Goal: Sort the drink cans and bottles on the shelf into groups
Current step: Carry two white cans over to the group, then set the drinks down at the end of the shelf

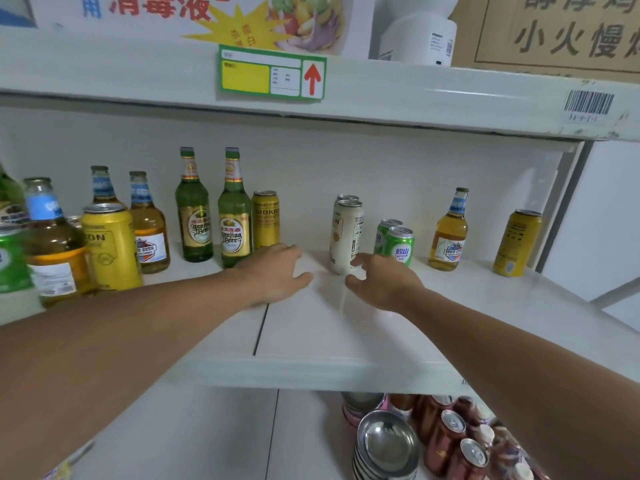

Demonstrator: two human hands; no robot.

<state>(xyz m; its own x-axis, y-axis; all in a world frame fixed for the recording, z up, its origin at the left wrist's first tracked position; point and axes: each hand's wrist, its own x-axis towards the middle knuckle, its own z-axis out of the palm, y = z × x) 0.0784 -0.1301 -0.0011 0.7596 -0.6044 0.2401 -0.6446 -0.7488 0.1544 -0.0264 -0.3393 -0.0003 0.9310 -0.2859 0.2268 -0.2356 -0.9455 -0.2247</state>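
Note:
On the white shelf [311, 327] stand two green beer bottles [214, 216], a gold can [265, 223] beside them, two white cans [346, 237], two green cans [398, 245], an amber bottle [448, 233] and a yellow can [517, 244] at the far right. At the left sit several amber bottles [52, 244] and a yellow can [110, 245]. My left hand [277, 271] lies over the shelf in front of the gold can, fingers relaxed, holding nothing. My right hand [377, 278] hovers by the base of the front white can, fingers spread, not gripping it.
An upper shelf [381, 95] with a green-and-yellow price tag [272, 72] hangs low overhead. The lower shelf holds stacked steel bowls [384, 448] and several red cans [450, 441]. A green pack [10, 258] crowds the far left edge.

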